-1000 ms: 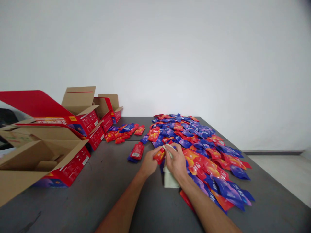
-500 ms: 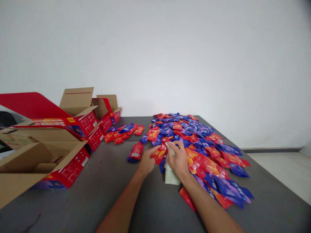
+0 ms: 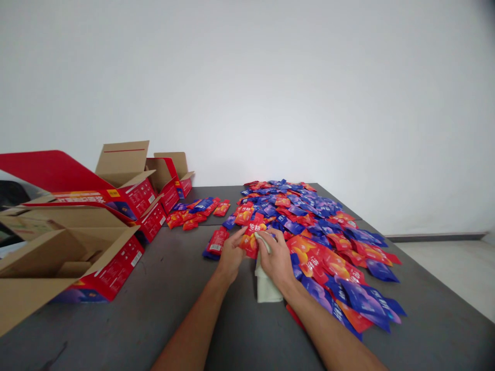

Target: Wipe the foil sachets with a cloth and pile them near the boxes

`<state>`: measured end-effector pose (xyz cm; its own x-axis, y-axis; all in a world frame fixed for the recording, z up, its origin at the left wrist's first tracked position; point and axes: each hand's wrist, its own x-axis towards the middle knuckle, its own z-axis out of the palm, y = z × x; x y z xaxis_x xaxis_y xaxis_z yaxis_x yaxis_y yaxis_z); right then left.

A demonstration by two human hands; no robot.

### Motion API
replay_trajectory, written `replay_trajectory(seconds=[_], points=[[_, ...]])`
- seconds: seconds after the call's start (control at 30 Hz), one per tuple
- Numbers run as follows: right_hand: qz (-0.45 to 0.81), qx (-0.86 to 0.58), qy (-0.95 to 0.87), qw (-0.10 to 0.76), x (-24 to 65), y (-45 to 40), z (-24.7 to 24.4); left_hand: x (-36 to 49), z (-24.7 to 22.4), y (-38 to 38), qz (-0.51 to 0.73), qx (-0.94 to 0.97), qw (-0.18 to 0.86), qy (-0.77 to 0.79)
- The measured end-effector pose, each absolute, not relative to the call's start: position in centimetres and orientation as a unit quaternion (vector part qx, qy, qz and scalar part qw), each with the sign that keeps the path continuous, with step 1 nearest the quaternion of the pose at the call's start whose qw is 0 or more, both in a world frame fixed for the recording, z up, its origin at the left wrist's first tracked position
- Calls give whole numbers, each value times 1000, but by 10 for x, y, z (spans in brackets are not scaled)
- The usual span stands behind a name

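A red pouch point(image 3: 251, 238) with orange fruit pictures and white lettering is pinched at its left edge by my left hand point(image 3: 231, 256). My right hand point(image 3: 275, 257) grips a pale green cloth point(image 3: 267, 287), a fold of it pressed against the right side of the pouch; the rest hangs down to the table. Right of my hands spreads a large heap of red and blue pouches point(image 3: 309, 211). Just left of my left hand, a red pouch with a barcode point(image 3: 217, 242) lies on top of a blue one.
Open red cardboard boxes point(image 3: 116, 268) with raised brown flaps line the left side. A smaller pile of red and blue pouches point(image 3: 195, 211) lies between them and the big heap. The dark table point(image 3: 162, 309) ends before a white wall point(image 3: 247, 93).
The red pouch has turned more upright, its front now facing me. My right hand and the cloth have shifted slightly left and lower over the pouch.
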<state>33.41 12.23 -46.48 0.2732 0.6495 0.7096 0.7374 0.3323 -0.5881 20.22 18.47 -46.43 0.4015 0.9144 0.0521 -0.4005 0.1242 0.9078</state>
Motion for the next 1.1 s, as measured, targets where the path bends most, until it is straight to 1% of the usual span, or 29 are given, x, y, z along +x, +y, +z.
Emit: replay_trajectory(seconds=[0.23,0.4,0.53,0.7,0.87,1.1], points=[[12,-537,-638,552,327,120,-464,199,-462,189,484,415,702,317],[17,-542,-606,582,328,118,-454,197,-461,190,492,387,717,307],[13,-544,-585,601,330,117,-451,198,-463,191,497,390,715,298],[10,-532,-584,614,329,115,-450,202,-466,192,490,442,684,311],[15,-505,-612,609,326,113,-447,209,-465,183,447,504,697,245],[20,-511,-644,569,324,118,-460,208,-459,175,436,460,752,181]])
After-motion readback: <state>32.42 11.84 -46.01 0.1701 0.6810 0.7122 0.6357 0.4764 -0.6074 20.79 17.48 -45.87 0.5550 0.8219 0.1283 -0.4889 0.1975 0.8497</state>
